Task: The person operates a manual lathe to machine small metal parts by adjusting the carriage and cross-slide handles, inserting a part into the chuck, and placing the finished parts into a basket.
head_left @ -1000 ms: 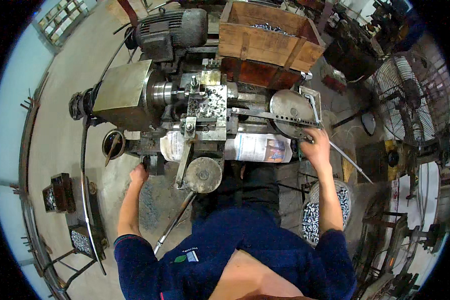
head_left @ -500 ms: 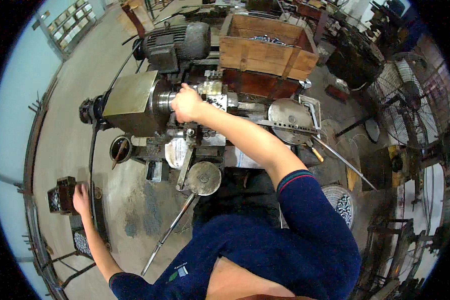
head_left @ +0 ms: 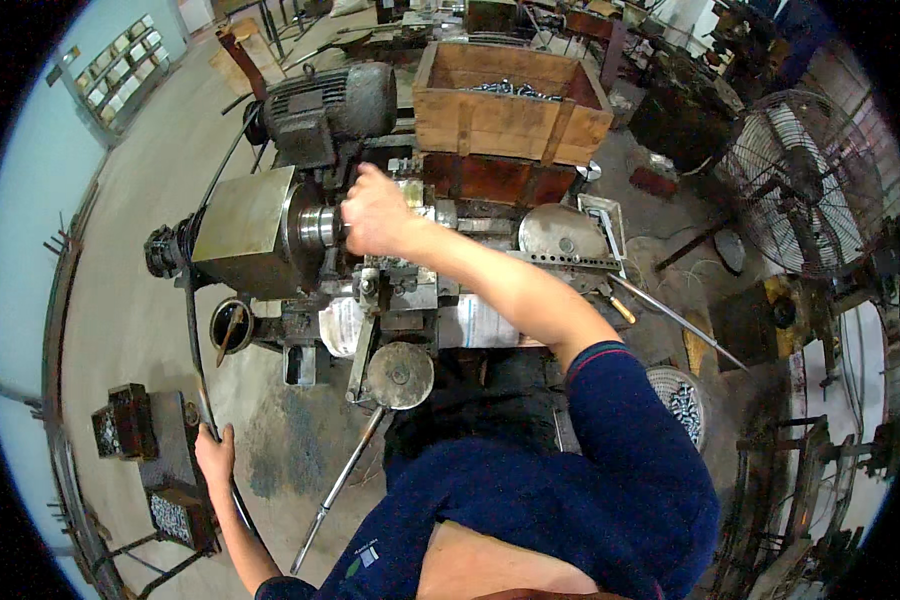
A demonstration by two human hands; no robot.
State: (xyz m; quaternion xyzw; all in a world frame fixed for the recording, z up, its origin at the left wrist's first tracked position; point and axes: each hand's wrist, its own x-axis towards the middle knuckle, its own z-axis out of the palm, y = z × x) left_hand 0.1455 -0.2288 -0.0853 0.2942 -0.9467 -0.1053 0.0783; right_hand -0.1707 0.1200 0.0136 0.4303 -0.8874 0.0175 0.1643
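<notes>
My right hand (head_left: 375,215) is closed at the front of the round metal spindle (head_left: 317,226) of a small lathe. Its fingertips point away from me, and whatever they hold is hidden behind the hand. Low on the left, my left hand (head_left: 215,458) wraps round a long black bar (head_left: 196,345) that slopes down from beside the lathe's box-shaped headstock (head_left: 243,220). The thumb shows on the bar's right side. Below the right wrist is the tool post (head_left: 369,288), with a round metal disc (head_left: 401,375) and a steel lever (head_left: 340,478) nearer to me.
Left of the left hand stand two dark boxes of small metal parts, one upper (head_left: 120,425) and one lower (head_left: 178,518). Behind the lathe are a motor (head_left: 335,105) and a wooden crate (head_left: 510,125). A perforated basin (head_left: 660,385) and a large fan (head_left: 805,185) are on the right.
My left hand has left the upper parts box and moved right and down onto the black bar. The right hand remains at the spindle. The whole view has shifted slightly.
</notes>
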